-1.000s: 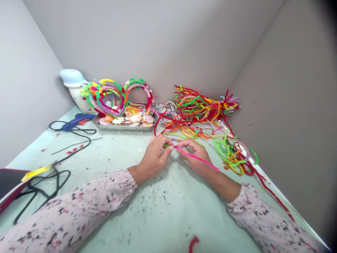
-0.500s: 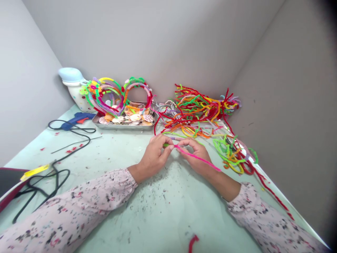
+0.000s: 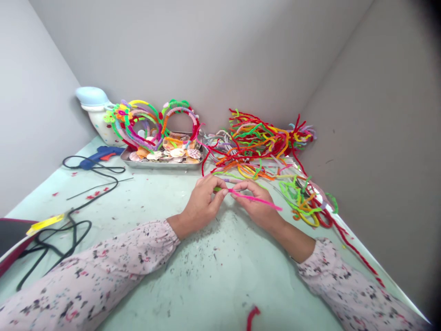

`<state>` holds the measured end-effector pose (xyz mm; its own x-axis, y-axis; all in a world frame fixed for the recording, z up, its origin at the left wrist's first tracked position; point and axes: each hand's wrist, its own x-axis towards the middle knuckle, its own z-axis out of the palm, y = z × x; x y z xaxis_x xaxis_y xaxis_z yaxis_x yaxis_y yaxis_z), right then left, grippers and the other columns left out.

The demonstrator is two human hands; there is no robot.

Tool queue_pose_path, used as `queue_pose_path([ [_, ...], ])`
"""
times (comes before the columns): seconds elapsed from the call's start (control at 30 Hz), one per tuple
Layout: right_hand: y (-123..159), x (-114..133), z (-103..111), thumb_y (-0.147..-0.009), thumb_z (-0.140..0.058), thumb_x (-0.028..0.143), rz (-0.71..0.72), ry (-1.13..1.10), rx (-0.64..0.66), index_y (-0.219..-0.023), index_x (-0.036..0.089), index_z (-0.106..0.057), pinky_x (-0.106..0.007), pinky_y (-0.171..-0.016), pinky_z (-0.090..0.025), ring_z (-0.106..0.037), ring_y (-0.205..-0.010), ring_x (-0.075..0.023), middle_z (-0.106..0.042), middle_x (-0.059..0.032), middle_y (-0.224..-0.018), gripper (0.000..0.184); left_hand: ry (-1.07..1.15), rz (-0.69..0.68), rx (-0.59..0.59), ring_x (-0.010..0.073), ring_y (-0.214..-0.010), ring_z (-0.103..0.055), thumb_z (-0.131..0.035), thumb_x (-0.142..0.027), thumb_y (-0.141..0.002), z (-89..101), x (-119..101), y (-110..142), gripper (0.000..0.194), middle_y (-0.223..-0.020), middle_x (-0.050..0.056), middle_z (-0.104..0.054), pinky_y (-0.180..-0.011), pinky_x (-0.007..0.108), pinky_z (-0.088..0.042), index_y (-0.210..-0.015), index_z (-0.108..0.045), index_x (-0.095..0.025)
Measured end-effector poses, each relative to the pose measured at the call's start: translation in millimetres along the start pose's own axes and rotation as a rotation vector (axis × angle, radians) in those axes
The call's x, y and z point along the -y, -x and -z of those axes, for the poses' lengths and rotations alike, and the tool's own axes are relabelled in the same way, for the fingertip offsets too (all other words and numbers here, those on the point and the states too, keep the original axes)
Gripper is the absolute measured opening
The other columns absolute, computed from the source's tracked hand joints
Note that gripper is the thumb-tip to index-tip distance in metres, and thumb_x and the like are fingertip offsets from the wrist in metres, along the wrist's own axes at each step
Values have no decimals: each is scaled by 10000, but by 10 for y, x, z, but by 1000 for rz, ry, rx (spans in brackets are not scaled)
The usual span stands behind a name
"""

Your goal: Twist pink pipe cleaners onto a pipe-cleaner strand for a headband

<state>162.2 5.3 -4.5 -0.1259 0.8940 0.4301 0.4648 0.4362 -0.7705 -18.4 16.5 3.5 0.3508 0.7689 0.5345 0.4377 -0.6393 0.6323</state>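
In mid-table, my left hand (image 3: 204,202) is closed, its thumb and finger pinching a thin headband (image 3: 236,190) where a pink pipe cleaner (image 3: 257,198) is wound on it. A bit of green wrapping shows by the left fingers. My right hand (image 3: 257,202) is closed too, gripping the band just right of the pink turns. The pipe cleaner's loose tail stretches rightward across the back of my right hand. My fingers cover much of the band.
A metal tray (image 3: 161,166) holds shells and pipe-cleaner-wrapped headbands (image 3: 181,110). A blue glue gun (image 3: 94,158) and black cord (image 3: 115,186) lie left. Colourful pipe cleaners (image 3: 262,138) are heaped at back right. A red scrap (image 3: 253,315) lies near the front.
The pink pipe cleaner's free end has swung up and slightly left over my right hand. Both hands stay in almost the same place.
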Motion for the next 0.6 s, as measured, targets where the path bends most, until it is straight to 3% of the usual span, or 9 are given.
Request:
queue_pose_path([
  [0.6,-8,32,-9,-806,-607,352,-36,-42,18,-830,212,-632,-345,-843,-448,-611,-881,-187,-676,-24,-888,144,-14,-8,20,173,-834,-529,-464,-261,-899,-1,-7,2,119,-846,29,-598,-833,339,-396,-867,-542,-176],
])
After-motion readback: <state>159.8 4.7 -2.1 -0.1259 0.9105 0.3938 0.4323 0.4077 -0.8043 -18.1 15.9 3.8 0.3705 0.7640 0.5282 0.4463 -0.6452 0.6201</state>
